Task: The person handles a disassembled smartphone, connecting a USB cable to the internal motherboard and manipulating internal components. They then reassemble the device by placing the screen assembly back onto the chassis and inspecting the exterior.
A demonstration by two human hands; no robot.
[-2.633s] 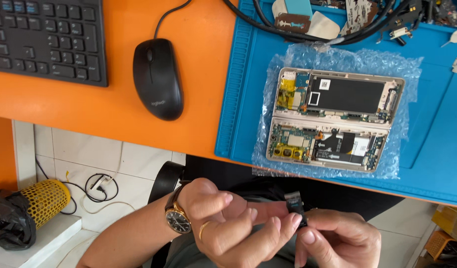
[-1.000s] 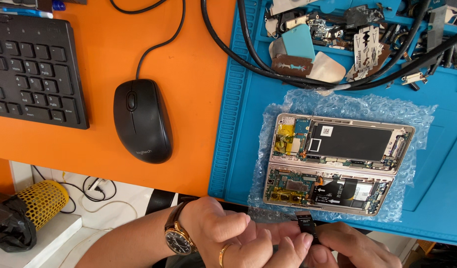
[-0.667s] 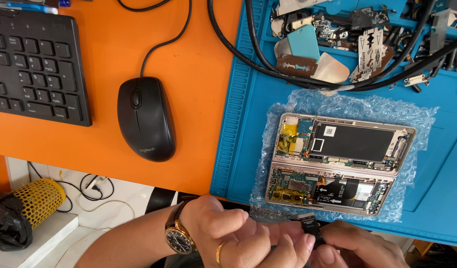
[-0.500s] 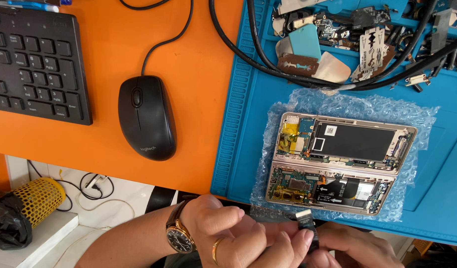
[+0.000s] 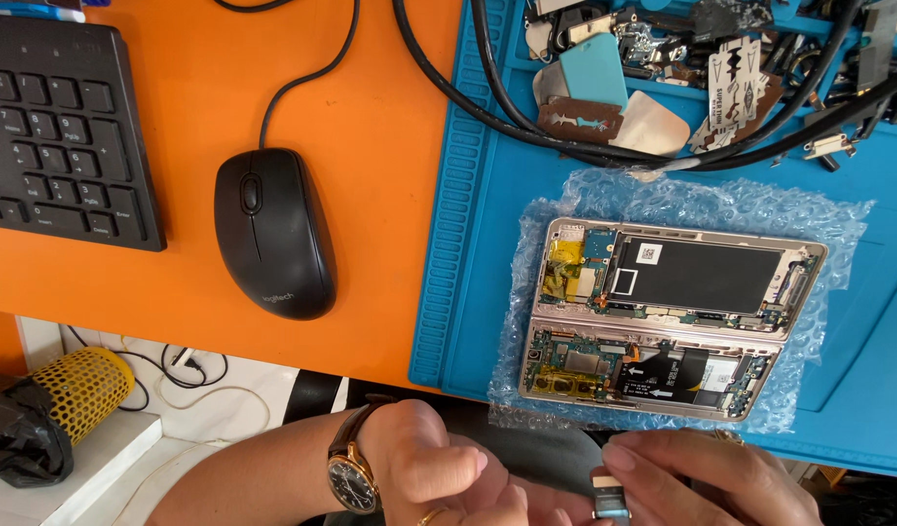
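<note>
Phone [image 5: 668,317] lies opened on bubble wrap [image 5: 838,234]; left hand [image 5: 439,468] and right hand [image 5: 702,472] both pinch small component [image 5: 609,499], not yet fitted.

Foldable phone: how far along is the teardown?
Done: the phone lies open on bubble wrap, back covers off, boards and battery exposed. In hand: left hand and right hand pinch a small part below the desk edge. Left: everything else remains in the frame.

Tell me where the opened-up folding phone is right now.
In the head view, the opened folding phone lies right of centre on bubble wrap on the blue mat, just above both hands.
</note>
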